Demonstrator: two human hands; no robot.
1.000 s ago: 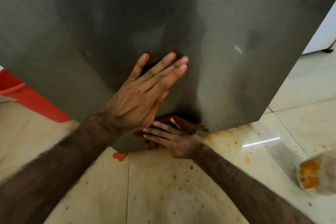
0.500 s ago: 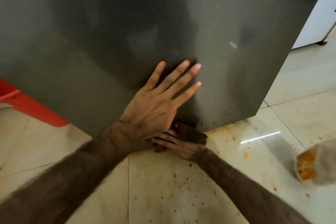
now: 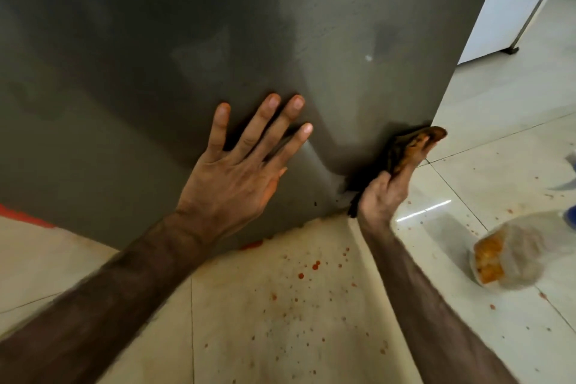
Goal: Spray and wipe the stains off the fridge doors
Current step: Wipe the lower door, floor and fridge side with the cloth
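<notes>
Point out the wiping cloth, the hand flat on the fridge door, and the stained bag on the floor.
cloth [image 3: 408, 150], head view, on its orange-stained fold
left hand [image 3: 230, 184], head view, on the back of the hand
bag [image 3: 511, 256], head view, on its clear plastic middle

pale glossy floor tiles [image 3: 498, 121], spattered orange; a white cabinet [image 3: 511, 0] stands far right; light glints.

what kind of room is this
Most likely a kitchen in a home. A grey steel fridge door fills the view, the floor is glossy pale tile spattered with orange-red sauce spots, and a white appliance or cabinet stands behind on the right.
</notes>
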